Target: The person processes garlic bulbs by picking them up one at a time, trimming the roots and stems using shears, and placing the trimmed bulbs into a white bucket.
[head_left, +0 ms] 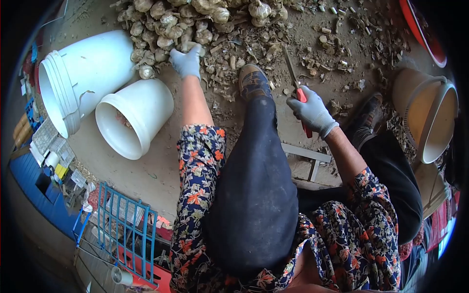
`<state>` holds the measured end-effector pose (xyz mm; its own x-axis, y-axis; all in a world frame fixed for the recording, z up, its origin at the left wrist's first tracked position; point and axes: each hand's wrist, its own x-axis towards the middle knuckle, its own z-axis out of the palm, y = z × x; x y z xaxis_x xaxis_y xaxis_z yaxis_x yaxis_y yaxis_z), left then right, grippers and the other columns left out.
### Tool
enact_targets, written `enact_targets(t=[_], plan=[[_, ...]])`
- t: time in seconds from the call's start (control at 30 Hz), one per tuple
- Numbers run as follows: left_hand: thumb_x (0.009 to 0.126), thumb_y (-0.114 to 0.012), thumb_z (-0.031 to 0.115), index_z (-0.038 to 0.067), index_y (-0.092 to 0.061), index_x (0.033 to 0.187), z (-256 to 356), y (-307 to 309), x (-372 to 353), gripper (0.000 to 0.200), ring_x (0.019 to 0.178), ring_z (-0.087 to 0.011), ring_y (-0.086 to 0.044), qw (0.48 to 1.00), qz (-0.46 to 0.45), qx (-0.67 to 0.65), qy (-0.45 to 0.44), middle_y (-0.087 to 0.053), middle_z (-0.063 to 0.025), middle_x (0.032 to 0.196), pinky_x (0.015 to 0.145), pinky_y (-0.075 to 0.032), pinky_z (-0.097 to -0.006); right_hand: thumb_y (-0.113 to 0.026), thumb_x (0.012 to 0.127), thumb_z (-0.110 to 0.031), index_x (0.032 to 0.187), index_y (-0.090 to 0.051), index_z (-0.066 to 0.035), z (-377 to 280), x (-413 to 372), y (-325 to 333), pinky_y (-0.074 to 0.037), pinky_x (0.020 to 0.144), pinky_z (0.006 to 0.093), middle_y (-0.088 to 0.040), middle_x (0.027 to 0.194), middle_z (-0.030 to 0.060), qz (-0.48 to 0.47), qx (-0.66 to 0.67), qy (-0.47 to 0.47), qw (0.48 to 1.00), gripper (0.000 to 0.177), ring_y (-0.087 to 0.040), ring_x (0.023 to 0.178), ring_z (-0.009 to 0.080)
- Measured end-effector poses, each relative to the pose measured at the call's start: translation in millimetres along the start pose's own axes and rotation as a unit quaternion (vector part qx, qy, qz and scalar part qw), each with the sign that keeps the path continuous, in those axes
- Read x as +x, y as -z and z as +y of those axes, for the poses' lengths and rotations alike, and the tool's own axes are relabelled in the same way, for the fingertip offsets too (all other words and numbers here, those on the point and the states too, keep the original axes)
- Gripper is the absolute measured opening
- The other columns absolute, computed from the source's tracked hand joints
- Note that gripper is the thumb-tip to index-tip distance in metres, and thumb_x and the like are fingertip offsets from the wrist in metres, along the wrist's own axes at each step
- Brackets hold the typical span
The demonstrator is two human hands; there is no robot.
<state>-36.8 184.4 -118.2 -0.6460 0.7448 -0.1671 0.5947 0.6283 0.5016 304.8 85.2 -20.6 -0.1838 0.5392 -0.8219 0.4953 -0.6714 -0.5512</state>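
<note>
My left hand, in a pale grey glove, reaches to the near edge of a heap of garlic. Its finger and thumb are apart around a dry stem at the heap, and the other fingertips are partly hidden. In my gloved right hand is a red-handled knife, its long narrow blade pointing away from me over the ground. The fingers wrap the handle. Loose dry skins and cut stem pieces lie beyond the blade.
Two white buckets lie tipped on their sides at the left. Another bucket and a red-rimmed basin are at the right. Below my right hand stands a metal frame. A blue rack is at lower left.
</note>
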Motion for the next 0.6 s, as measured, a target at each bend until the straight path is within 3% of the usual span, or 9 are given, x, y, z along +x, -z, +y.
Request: enact_targets(t=[0.07, 0.1, 0.13, 0.2, 0.33, 0.4, 0.47, 0.57, 0.6], plan=[[0.066, -0.083, 0.016, -0.005, -0.046, 0.121, 3.8, 10.2, -28.6, 0.070, 0.101, -0.0271, -0.058, 0.941, -0.124, -0.315, 0.001, -0.054, -0.0156, 0.113, 0.088, -0.049, -0.0349, -0.058, 0.083, -0.028, 0.097, -0.048, 0.002, -5.8, 3.4, -3.7, -0.048, 0.075, 0.0441, -0.062, 0.084, 0.0249, -0.005, -0.114, 0.057, 0.992, 0.034, -0.063, 0.085, 0.0404], [0.070, -0.080, 0.007, -0.001, -0.045, 0.121, 2.2, 12.6, -44.7, 0.062, 0.095, -0.0195, -0.058, 0.893, -0.147, -0.425, 0.028, -0.054, -0.0080, 0.108, 0.083, -0.050, -0.0306, -0.056, 0.085, -0.028, 0.098, -0.048, 0.000, -8.3, 3.7, -8.7, -0.047, 0.078, 0.0475, -0.061, 0.092, 0.0281, 0.023, -0.160, 0.110, 0.981, 0.032, -0.060, 0.092, 0.0438], [0.071, -0.079, 0.008, 0.002, -0.044, 0.124, 5.5, 28.2, -62.2, 0.064, 0.094, -0.0201, -0.057, 0.810, -0.244, -0.533, 0.034, -0.054, -0.0069, 0.109, 0.087, -0.049, -0.0328, -0.056, 0.085, -0.028, 0.098, -0.048, 0.000, -8.2, 5.1, -12.7, -0.047, 0.078, 0.0475, -0.061, 0.092, 0.0281, 0.016, -0.159, 0.104, 0.982, 0.032, -0.060, 0.092, 0.0438], [0.069, -0.081, 0.010, 0.003, -0.043, 0.127, 22.4, 47.2, -93.4, 0.069, 0.100, -0.0210, -0.055, 0.740, -0.299, -0.603, -0.007, -0.052, -0.0068, 0.113, 0.093, -0.047, -0.0335, -0.057, 0.084, -0.021, 0.103, -0.050, -0.001, -12.3, 5.4, -17.3, -0.047, 0.071, 0.0497, -0.059, 0.080, 0.0296, 0.031, -0.237, 0.154, 0.959, 0.029, -0.059, 0.082, 0.0447], [0.066, -0.085, 0.017, 0.005, -0.042, 0.129, 46.1, 55.9, -112.9, 0.077, 0.107, -0.0209, -0.052, 0.730, -0.305, -0.609, -0.055, -0.049, -0.0070, 0.118, 0.098, -0.044, -0.0348, -0.060, 0.083, -0.023, 0.111, -0.047, -0.001, -33.2, -6.8, -12.2, -0.046, 0.078, 0.0477, -0.058, 0.090, 0.0250, 0.064, -0.274, 0.220, 0.934, 0.038, -0.059, 0.090, 0.0406], [0.063, -0.087, 0.018, 0.006, -0.040, 0.131, 56.7, 59.5, -114.5, 0.083, 0.112, -0.0195, -0.048, 0.782, -0.302, -0.534, -0.111, -0.047, -0.0078, 0.122, 0.099, -0.043, -0.0347, -0.061, 0.082, -0.025, 0.113, -0.047, -0.002, -41.4, -9.1, -5.4, -0.046, 0.079, 0.0451, -0.057, 0.095, 0.0211, 0.072, -0.294, 0.233, 0.924, 0.042, -0.058, 0.092, 0.0384], [0.062, -0.086, 0.016, 0.004, -0.038, 0.133, 60.8, 59.2, -109.9, 0.087, 0.114, -0.0197, -0.047, 0.810, -0.335, -0.462, -0.134, -0.046, -0.0090, 0.125, 0.100, -0.042, -0.0338, -0.058, 0.086, -0.042, 0.103, -0.048, -0.005, -49.4, -12.5, -1.2, -0.048, 0.078, 0.0452, -0.060, 0.091, 0.0198, 0.101, -0.354, 0.273, 0.889, 0.042, -0.062, 0.090, 0.0360], [0.062, -0.085, 0.013, 0.000, -0.035, 0.134, 84.2, 68.8, -117.7, 0.088, 0.108, -0.0211, -0.054, 0.887, -0.327, -0.204, -0.255, -0.052, -0.0138, 0.120, 0.095, -0.046, -0.0329, -0.057, 0.087, -0.043, 0.107, -0.046, -0.005, -52.9, -10.2, 0.6, -0.047, 0.078, 0.0463, -0.059, 0.092, 0.0187, 0.094, -0.387, 0.253, 0.882, 0.045, -0.062, 0.090, 0.0342], [0.062, -0.085, 0.013, 0.000, -0.035, 0.134, 88.3, 67.6, -121.5, 0.088, 0.108, -0.0211, -0.054, 0.887, -0.328, -0.203, -0.253, -0.052, -0.0138, 0.120, 0.095, -0.046, -0.0329, -0.057, 0.087, -0.043, 0.108, -0.045, -0.005, -53.8, -9.6, -0.3, -0.047, 0.078, 0.0467, -0.059, 0.093, 0.0180, 0.097, -0.408, 0.252, 0.872, 0.045, -0.061, 0.090, 0.0337]])
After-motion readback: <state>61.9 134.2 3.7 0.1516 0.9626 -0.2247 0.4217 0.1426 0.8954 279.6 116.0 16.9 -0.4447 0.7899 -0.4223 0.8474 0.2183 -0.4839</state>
